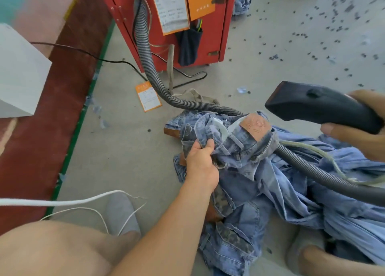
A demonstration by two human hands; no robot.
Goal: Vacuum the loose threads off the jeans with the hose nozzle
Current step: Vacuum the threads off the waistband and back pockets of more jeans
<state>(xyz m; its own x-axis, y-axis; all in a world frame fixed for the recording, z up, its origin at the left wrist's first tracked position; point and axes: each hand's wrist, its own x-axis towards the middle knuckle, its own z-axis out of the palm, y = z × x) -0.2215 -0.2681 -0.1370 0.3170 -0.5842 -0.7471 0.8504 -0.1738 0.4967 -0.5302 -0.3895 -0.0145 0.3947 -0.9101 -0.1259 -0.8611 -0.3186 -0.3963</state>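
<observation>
Denim, ribbed plastic and matt concrete under my camera.
I see the jeans (239, 150) as faded blue denim cloth, soft and creased, with a tan leather-look patch (255, 126), slightly grained. The nozzle (316, 107) I hold looks like matt black plastic, smooth. The hose (150, 67) is grey ribbed plastic. The cabinet (166, 15) reads as red painted sheet, semi-gloss, with paper labels (169, 6). The floor (125, 150) is dull, rough concrete.

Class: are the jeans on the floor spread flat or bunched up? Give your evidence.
Bunched up. The jeans lie crumpled, with the waistband folded over where the left hand grips it.
</observation>
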